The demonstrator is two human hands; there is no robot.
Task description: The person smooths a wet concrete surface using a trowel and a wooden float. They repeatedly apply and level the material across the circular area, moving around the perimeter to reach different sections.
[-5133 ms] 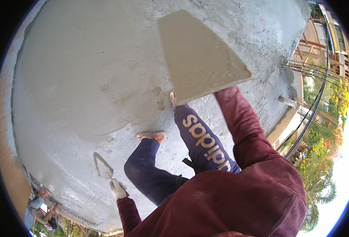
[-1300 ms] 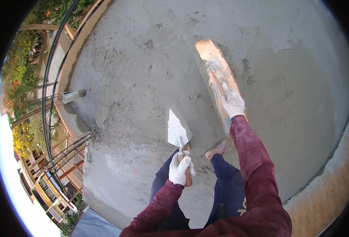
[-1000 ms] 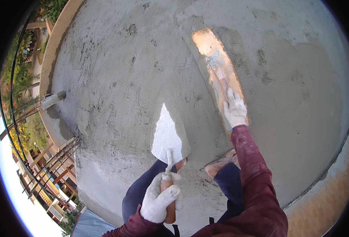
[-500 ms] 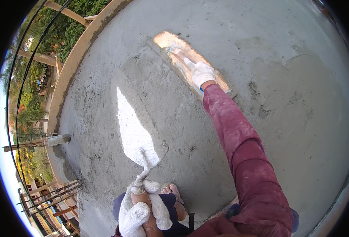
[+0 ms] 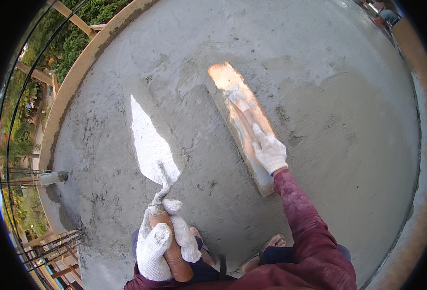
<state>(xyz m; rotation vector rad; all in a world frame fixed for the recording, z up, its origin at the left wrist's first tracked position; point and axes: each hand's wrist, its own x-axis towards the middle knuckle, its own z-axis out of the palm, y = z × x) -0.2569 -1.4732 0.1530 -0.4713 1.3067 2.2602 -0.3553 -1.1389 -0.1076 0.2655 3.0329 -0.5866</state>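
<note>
My gloved left hand [image 5: 153,253] grips the reddish-brown wooden handle of a pointed trowel [image 5: 153,145], held low at centre-left with its white-looking blade pointing forward. My gloved right hand [image 5: 271,152] holds a long wooden float [image 5: 230,79] by its raised grip, right of the trowel; it appears to lie flat on the grey concrete surface [image 5: 334,188], which has rough, dark-pitted patches and smoother areas. My sandalled feet [image 5: 271,244] show below, between my hands and body.
A curved raised edge [image 5: 61,101] borders the slab at left, with cables [image 5: 15,108], a short concrete stub [image 5: 52,178], rebar [image 5: 66,238] and trees [image 5: 75,43] beyond. Another wall [image 5: 416,63] curves along the right. Another person [image 5: 387,18] is partly visible at top right.
Five seconds ago the float was raised in another orientation; now it rests on the concrete. Since half a second ago my right hand has drawn it rightward and toward me.
</note>
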